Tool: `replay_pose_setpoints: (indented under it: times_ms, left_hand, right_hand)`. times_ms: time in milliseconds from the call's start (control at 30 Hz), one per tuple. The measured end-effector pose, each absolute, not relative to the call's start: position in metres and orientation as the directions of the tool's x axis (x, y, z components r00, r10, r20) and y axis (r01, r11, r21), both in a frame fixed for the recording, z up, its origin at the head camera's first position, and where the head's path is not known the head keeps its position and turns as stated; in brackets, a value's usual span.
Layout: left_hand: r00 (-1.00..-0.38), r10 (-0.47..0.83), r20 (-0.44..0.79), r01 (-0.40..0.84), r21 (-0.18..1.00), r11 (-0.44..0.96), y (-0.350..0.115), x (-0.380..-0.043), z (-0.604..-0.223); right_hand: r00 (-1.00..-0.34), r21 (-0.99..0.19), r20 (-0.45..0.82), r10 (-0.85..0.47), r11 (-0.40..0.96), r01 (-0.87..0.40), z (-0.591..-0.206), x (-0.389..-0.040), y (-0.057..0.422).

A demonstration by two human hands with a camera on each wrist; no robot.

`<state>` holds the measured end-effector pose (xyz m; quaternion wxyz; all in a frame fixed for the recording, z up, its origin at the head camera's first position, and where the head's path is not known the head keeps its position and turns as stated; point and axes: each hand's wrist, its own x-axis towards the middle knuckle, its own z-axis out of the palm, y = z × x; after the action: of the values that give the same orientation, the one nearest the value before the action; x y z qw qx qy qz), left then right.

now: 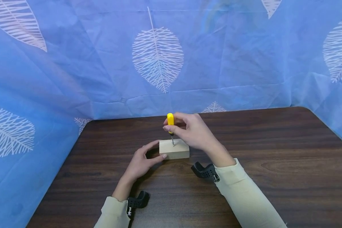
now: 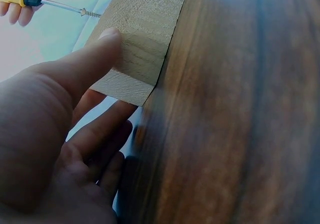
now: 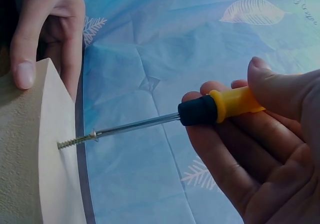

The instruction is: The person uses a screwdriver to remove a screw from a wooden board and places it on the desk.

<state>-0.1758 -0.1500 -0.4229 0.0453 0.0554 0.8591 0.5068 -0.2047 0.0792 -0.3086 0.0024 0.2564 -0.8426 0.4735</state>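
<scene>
Resting on the dark, wood-grained tabletop [image 1: 273, 152], the pale wooden block [image 1: 174, 154] lies a little in from the far edge — just right of the left hand [image 1: 139, 164] and below the right hand [image 1: 196, 131]. We see a small threaded screw [image 3: 76, 142] standing out of its upper face, the tip in the wood and much of the thread showing. The screwdriver [image 3: 200, 109] meets the screw's head, its shaft in line with it. Our right hand holds the yellow handle between thumb and fingers; our left grips the block's left end, thumb on the near face and fingers round behind. Both sleeves [image 1: 249, 196] are cream, and a black bracket [image 1: 139, 200] juts from the left wrist, with a black mount [image 1: 203, 171] at the right. Beyond, the brown table runs to rounded far corners, and past it we face a creased blue cloth [image 1: 102, 63], hung behind and along both sides — printed with large white leaves [image 1: 158, 57].
</scene>
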Motion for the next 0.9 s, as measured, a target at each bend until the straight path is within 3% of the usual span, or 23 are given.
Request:
replay_pose_setpoints:
  times_ms: [567, 900]
  left_hand:
    - [-0.991, 0.132, -0.017, 0.050, 0.871, 0.489, -0.1507, -0.1754, -0.4242]
    - [-0.991, 0.131, -0.019, 0.048, 0.872, 0.487, -0.1498, -0.1737, -0.4249]
  right_hand:
    - [-0.848, -0.841, 0.181, -0.498, 0.369, -0.396, -0.3055, -0.2061, 0.0828]
    - [-0.854, -0.775, 0.216, -0.474, 0.449, -0.445, -0.3092, -0.2037, 0.0815]
